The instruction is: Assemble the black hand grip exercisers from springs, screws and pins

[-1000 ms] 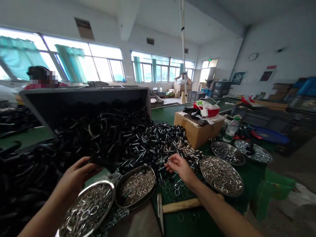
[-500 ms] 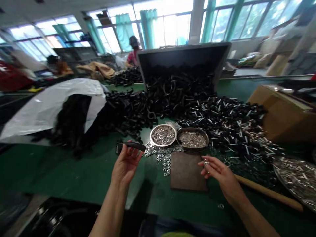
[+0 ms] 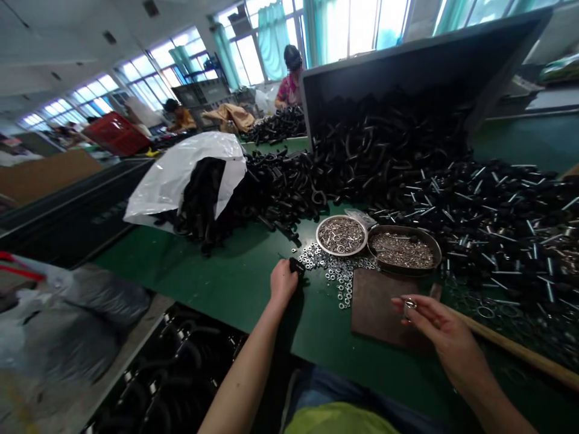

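Note:
My left hand [image 3: 283,283] is closed around a black handle-like part [image 3: 297,267], above the green table beside scattered nuts [image 3: 344,283]. Only one end of that part shows past the fingers. Over the right edge of a flat brown plate [image 3: 375,310], my right hand [image 3: 446,331] pinches a small shiny metal ring [image 3: 410,304] between thumb and fingers. A round metal bowl [image 3: 318,240] of small metal pieces stands behind the nuts, touching a darker oval tin [image 3: 438,256] of similar pieces. The hammer's wooden handle [image 3: 520,349] runs under my right forearm.
A tipped grey bin [image 3: 389,69] spills black curved parts [image 3: 289,187] across the back. Black pieces with metal rods [image 3: 502,223] are heaped at right. A white bag [image 3: 181,157] lies at left; a crate of black parts [image 3: 181,374] sits below the table edge. A co-worker [image 3: 289,90] sits beyond.
The view has swung left. My left hand has turned over, knuckles up, so the black part is mostly hidden. My right hand still pinches the metal ring.

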`<state>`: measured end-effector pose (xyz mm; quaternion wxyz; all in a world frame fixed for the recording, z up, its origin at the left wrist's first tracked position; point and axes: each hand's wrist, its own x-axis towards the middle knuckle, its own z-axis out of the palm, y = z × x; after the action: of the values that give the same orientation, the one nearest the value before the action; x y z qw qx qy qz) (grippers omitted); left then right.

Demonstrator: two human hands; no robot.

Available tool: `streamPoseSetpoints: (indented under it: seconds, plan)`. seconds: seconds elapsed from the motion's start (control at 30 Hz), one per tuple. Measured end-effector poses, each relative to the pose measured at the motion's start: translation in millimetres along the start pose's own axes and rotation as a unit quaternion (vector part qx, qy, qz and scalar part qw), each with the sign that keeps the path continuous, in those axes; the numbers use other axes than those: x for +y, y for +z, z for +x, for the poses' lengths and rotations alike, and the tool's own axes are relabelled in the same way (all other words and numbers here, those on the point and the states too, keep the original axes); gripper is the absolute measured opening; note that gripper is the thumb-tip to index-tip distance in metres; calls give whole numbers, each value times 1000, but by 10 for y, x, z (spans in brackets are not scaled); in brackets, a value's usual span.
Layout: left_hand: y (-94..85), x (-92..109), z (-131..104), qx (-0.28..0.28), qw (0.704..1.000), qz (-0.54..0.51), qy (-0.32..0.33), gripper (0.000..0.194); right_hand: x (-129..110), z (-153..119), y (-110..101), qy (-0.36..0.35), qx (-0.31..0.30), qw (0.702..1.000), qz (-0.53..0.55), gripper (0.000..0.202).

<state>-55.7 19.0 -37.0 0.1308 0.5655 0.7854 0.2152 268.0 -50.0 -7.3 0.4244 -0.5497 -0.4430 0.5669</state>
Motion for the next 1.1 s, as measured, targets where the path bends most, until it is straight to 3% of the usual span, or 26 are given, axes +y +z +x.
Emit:
streamPoseSetpoints:
  seconds: [0.13,0.3,0.43,0.53,0.83,0.97,1.03,1.07,1.1]
  plan:
    - [76,26,80,-14,998,65,4,19,-40,18,79,-9,-17,1000,-13,31]
    - [37,16,170,-55,993,100,34,24,-44,70,171,-33,16,999,22,29]
    - [-22,27,245,-92,988,104,60,20,-28,57,217,-4,-37,993,113,25]
    - [-52,54,266,-107,987,100,67,17,-41,16,226,-2,-56,991,120,28]
    - [-144,66,259,-136,990,12,20,10,13,-34,163,-1,-54,997,62,26]
    - [-179,258,10,-130,988,-84,10,18,28,-60,214,-1,-63,995,78,24]
    - [-154,435,-236,-160,962,-223,-8,27,-13,-85,287,-5,-76,993,93,22]
    - [-133,533,-376,-186,917,-350,-40,28,-44,-99,331,-5,-84,991,102,22]
    - [-111,631,-519,-216,854,-467,-77,28,-79,-112,377,-5,-93,990,110,22]
